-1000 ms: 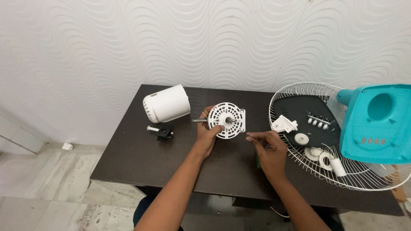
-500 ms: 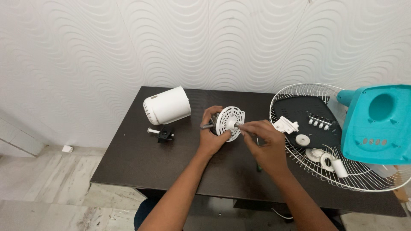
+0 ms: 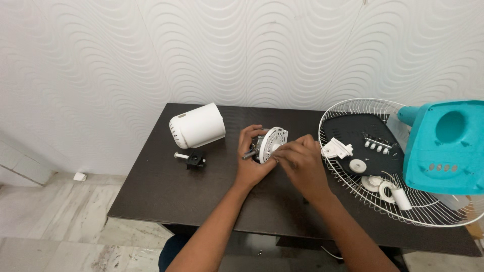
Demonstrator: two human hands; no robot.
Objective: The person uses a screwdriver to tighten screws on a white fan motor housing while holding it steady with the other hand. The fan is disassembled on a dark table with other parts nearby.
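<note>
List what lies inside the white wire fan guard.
Inside the wire fan guard: a black plate, a white bracket, white rings and a cylinder. The turquoise fan base covers its right side.

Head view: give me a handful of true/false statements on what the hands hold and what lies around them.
1. The left hand holds the round white slotted motor part up on edge. True.
2. The right hand rests inside the wire fan guard. False: it is at the slotted motor part, apart from the guard.
3. The white cylindrical motor cover lies on its side on the dark table, left of the hands. True.
4. The teal fan base stands at the table's left end. False: it is at the right, over the guard.
5. Small white parts lie inside the guard. True.
</note>
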